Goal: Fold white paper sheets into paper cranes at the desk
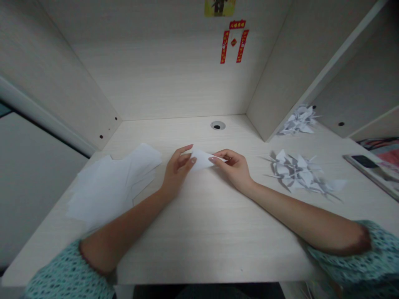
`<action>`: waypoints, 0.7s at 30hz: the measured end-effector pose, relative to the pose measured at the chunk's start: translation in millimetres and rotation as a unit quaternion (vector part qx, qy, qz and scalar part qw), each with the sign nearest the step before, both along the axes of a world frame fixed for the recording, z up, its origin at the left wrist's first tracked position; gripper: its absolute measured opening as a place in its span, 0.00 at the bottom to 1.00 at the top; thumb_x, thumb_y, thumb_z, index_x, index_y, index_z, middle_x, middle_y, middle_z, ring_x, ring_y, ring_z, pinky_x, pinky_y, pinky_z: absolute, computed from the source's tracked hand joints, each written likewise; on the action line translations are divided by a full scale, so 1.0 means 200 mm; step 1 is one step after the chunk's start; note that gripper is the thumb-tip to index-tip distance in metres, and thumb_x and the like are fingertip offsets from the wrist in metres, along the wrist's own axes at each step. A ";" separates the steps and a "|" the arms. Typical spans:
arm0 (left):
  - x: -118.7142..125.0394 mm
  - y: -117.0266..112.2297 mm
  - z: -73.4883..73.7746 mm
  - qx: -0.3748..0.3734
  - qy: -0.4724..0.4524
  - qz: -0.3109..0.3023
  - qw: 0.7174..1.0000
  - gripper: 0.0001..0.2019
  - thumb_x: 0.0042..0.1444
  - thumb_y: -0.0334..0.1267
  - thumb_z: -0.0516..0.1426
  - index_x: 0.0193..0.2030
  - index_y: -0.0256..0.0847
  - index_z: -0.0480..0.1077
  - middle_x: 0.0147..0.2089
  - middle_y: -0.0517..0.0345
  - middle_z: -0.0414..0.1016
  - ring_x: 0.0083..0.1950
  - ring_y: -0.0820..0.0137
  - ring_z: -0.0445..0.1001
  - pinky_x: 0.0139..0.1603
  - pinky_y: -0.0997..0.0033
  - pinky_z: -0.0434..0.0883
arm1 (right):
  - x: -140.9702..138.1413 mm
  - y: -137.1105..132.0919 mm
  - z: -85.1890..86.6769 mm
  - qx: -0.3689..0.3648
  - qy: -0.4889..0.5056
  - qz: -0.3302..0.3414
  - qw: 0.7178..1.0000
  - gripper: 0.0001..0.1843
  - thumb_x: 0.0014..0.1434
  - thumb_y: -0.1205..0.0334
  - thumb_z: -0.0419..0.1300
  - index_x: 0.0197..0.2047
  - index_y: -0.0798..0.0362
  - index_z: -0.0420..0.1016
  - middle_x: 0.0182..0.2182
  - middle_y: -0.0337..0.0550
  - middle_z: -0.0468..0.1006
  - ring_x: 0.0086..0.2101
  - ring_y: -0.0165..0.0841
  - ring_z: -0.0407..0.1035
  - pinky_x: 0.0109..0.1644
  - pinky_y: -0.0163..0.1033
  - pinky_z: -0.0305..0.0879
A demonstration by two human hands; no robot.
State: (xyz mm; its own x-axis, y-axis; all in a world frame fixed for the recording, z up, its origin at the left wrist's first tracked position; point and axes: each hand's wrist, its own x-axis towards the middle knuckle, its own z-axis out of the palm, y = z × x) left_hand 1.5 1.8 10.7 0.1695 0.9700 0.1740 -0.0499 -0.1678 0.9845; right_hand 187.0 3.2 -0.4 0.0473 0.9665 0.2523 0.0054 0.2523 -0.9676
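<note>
A small folded piece of white paper [202, 160] is held between my two hands above the middle of the desk. My left hand [179, 168] pinches its left side between thumb and fingers. On the other side, my right hand [232, 165] grips the pointed right end with the thumb on top. Loose sheets of white paper [106, 187] lie spread in a pile to the left of my left hand. To the right of my right hand sits a heap of folded white paper pieces with pointed tips [296, 170].
A second heap of folded paper [299, 120] sits farther back, beside the upright divider panel [280, 83]. At the far right lies a flat tablet-like object [370, 170]. A round cable hole [217, 125] is near the back panel, which carries red stickers [224, 46].
</note>
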 end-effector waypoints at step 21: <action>0.02 0.00 0.00 -0.011 0.073 0.078 0.994 0.22 0.52 0.46 0.61 0.53 0.41 0.70 0.38 0.55 0.81 0.38 0.68 0.77 0.37 0.73 0.71 | 0.01 -0.01 -0.01 0.118 -0.121 0.015 0.986 0.12 0.58 0.60 0.61 0.45 0.48 0.79 0.34 0.43 0.79 0.34 0.33 0.70 0.40 0.40 0.65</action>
State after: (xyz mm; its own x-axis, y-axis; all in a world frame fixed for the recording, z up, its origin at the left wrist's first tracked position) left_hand 5.9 1.5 11.5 0.0380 0.9898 0.1374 0.1198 -0.1411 0.9827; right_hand 188.2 0.9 -2.3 -0.0704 0.8798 0.4702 0.2176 0.4736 -0.8535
